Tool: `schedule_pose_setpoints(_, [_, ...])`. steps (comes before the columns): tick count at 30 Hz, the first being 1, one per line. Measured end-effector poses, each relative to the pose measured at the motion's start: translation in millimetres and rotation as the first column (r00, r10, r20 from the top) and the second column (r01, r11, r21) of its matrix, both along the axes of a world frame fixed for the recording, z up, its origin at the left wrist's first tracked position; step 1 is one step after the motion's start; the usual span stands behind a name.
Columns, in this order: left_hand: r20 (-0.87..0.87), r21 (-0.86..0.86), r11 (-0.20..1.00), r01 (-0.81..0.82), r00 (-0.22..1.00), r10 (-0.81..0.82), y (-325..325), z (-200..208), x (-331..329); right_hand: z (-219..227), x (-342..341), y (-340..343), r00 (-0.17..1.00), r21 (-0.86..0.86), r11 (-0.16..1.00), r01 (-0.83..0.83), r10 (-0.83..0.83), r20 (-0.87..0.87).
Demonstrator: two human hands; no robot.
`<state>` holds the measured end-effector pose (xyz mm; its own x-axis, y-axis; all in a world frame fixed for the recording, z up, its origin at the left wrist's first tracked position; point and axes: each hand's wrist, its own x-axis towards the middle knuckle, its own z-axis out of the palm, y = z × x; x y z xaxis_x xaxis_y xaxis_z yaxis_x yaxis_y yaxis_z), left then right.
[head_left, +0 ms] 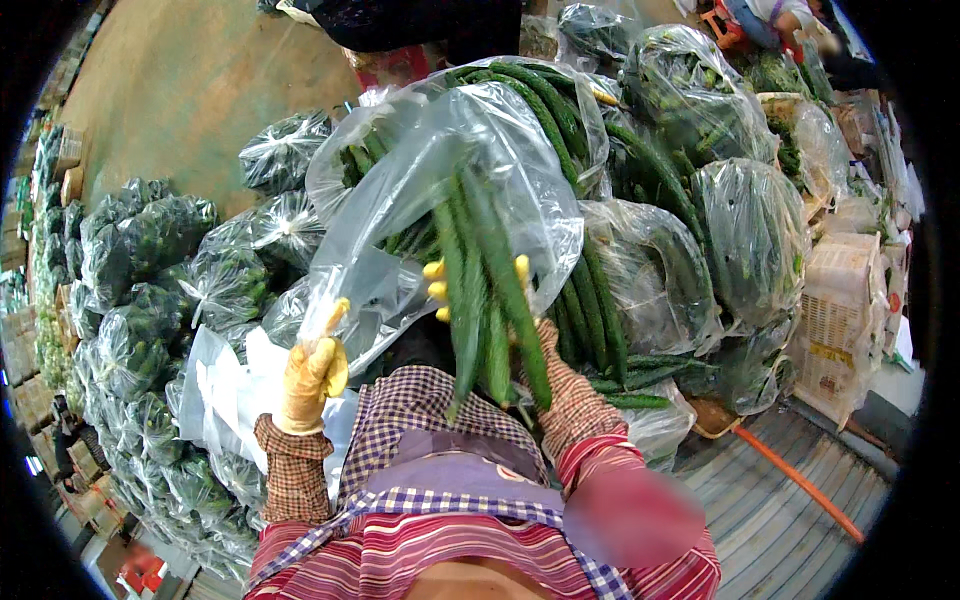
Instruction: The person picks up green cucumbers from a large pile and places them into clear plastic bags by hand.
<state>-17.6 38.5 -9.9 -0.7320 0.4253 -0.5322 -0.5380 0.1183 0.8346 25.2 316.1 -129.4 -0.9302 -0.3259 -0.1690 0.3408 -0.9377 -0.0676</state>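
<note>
My left hand [312, 375], in a yellow glove, is closed on the rim of a see-through plastic bag [405, 195]. The bag's mouth gapes toward me. In my right hand [438, 290], also gloved in yellow, is a bunch of several long green cucumbers [490, 300]. Their far ends reach into the bag's mouth and their near ends point at my apron. The cucumbers hide most of that hand; its fingertips show on both sides of them. More loose cucumbers [590, 300] lie just right of the bunch, and others [535, 95] behind the bag.
Filled, tied bags [140, 240] crowd the left side. Large bags of cucumbers [750, 235] stand at the right, beside a printed pale sack [835, 325]. White plastic bags [225, 390] lie by my left forearm. An orange strip [800, 485] crosses the ribbed floor; another person [780, 20] is far right.
</note>
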Motion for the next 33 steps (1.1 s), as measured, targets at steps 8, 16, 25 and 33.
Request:
schedule_pose_setpoints(8, [0.115,0.278,0.950,-0.143,0.987,0.115,30,11,-17,-28,-87,24,0.832,0.550,0.744,0.380,-0.534,0.147])
schedule_pose_setpoints(16, [0.204,0.450,0.763,-0.464,0.885,0.418,44,-2,-54,-40,-102,66,0.665,0.951,0.297,0.084,-0.728,0.168])
schedule_pose_setpoints(25, [0.104,0.155,0.919,-0.363,0.931,0.350,48,2,-54,-19,-69,85,0.805,0.806,0.391,-0.444,-0.222,0.551])
schedule_pose_setpoints(33, [0.218,0.070,0.948,-0.312,0.932,0.290,63,-3,-32,-42,-167,42,0.853,0.549,-0.682,-0.484,-0.225,0.471])
